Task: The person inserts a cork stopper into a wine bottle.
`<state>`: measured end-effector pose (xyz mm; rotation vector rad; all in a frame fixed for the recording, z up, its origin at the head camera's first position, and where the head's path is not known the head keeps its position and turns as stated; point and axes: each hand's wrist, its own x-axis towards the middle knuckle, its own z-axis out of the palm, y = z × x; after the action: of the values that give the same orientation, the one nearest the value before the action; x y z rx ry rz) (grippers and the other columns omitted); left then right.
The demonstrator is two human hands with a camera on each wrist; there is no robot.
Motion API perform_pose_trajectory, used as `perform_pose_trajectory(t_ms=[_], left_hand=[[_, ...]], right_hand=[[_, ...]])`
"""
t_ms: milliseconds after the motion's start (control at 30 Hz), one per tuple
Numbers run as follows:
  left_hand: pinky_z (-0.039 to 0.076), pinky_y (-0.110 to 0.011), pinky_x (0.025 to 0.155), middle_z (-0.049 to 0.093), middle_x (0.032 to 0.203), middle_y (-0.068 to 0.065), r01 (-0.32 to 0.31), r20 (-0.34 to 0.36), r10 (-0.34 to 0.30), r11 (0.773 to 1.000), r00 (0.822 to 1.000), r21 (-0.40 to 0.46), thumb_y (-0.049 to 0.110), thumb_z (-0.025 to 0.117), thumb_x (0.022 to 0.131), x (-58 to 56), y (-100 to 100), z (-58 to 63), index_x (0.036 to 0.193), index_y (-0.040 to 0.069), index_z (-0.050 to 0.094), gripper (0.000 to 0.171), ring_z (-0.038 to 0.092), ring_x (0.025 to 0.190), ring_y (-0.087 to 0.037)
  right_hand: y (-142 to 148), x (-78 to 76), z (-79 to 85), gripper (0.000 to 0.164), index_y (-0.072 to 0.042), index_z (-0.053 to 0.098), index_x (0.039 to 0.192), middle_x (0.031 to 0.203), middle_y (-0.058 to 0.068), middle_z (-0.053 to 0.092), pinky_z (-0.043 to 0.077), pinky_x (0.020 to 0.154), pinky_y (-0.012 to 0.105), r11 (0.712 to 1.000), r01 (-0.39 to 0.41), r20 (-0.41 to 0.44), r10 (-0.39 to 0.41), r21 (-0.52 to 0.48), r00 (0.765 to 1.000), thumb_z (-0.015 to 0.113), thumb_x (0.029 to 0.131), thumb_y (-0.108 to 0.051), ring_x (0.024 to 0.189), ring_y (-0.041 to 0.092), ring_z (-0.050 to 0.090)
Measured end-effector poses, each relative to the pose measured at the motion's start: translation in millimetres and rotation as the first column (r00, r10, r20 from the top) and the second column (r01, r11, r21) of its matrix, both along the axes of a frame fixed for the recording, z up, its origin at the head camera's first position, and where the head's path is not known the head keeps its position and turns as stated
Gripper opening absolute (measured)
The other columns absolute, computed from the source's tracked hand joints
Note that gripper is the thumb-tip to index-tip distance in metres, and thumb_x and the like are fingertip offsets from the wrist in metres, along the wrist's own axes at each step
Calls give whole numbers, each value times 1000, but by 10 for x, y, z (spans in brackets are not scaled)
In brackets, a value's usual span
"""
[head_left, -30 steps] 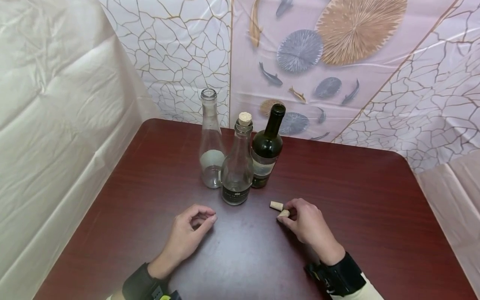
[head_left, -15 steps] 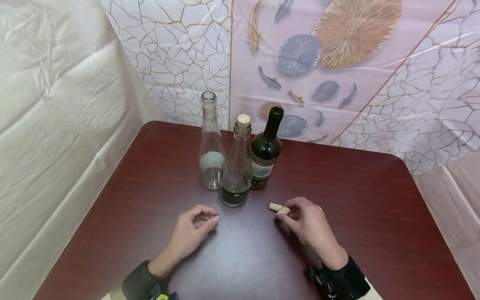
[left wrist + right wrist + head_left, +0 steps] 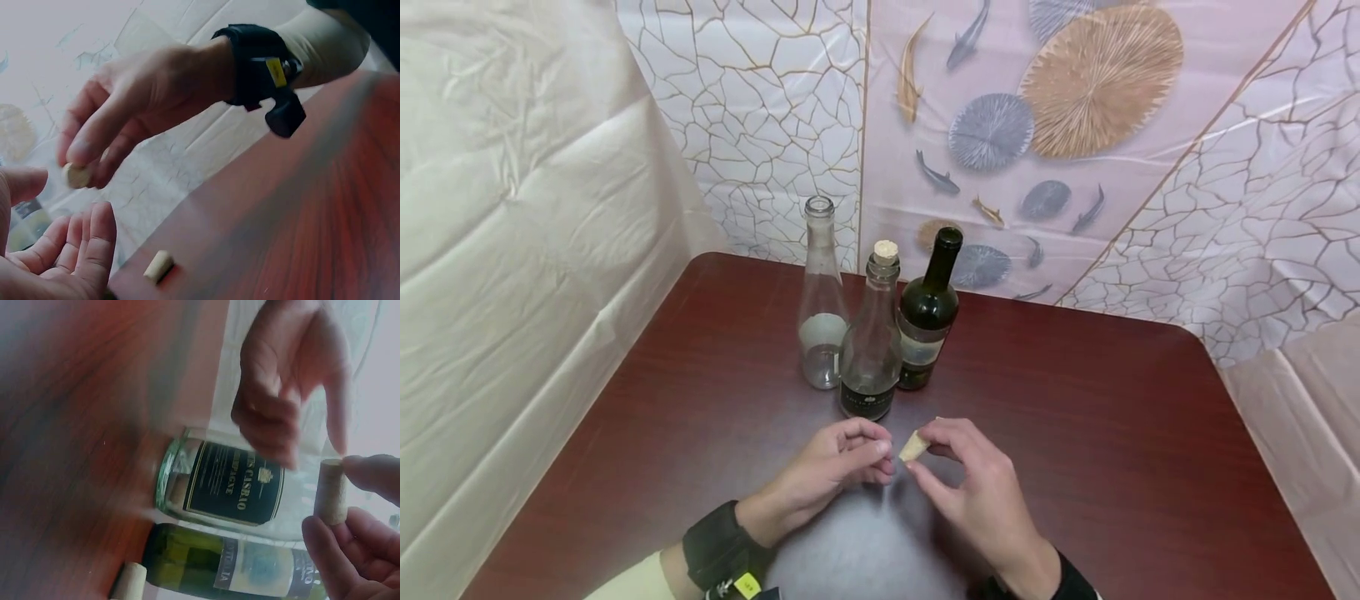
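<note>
The right hand pinches a cork in front of the corked bottle. The left hand, also in front of it, has thumb and fingers apart.

The table has a red-brown, wood-grained top with rounded far corners; on it stand a pale-labelled clear bottle, a dark-labelled clear bottle and a green bottle, grouped closely; a cork lies near them.
</note>
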<state>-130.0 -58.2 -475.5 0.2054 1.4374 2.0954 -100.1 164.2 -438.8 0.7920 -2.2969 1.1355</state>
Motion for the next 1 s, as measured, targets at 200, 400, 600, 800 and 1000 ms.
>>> perform_pose_trajectory(t_ms=[200, 400, 600, 800, 1000], left_hand=[[59, -25, 82, 70, 96, -1, 27, 28, -28, 998, 999, 56, 10, 68, 98, 74, 103, 34, 119, -1, 56, 27, 72, 86, -11], [58, -24, 79, 69, 92, -1, 11, 28, -12, 999, 1000, 47, 7, 68, 97, 99, 122, 41, 116, -1, 56, 23, 71, 82, -11], [58, -24, 79, 68, 93, -1, 2, 23, -2, 1000, 1000, 30, 6, 68, 96, 97, 108, 19, 116, -1, 56, 25, 70, 82, -11], [60, -22, 80, 69, 100, -6, -88, -191, 59, 986, 980, -145, 7, 75, 92, 97, 71, 16, 116, -5, 60, 30, 70, 87, -10], [61, -21, 81, 69, 103, -5, -317, -752, 13, 911, 659, -262, 3, 80, 89, 138, 7, 10, 108, 8, 67, 23, 69, 89, -7]], right_hand=[[-64, 38, -21, 34, -4, 70, 112, 110, 6, 71, 54, 95, 11, 999, 9, -53, -7, 46, 999, 86, 82, -3, 101, 19, 70], [-91, 36, -69, 29, -4, 71, 112, 109, 6, 71, 54, 96, 12, 999, 8, -99, -3, 53, 995, 84, 87, -11, 98, 19, 70], [-100, 43, -81, 29, -4, 70, 112, 111, 7, 71, 54, 96, 12, 999, -8, -105, 13, 43, 994, 83, 90, -16, 99, 19, 70], [-53, 55, 17, 40, -8, 70, 115, 114, 4, 70, 59, 91, 16, 999, 14, 56, -12, -39, 998, 90, 80, -4, 101, 12, 71], [21, 35, 104, 31, -7, 71, 116, 115, 12, 72, 64, 83, 24, 974, 60, 518, 64, -220, 853, 83, 88, -6, 101, 13, 73]])
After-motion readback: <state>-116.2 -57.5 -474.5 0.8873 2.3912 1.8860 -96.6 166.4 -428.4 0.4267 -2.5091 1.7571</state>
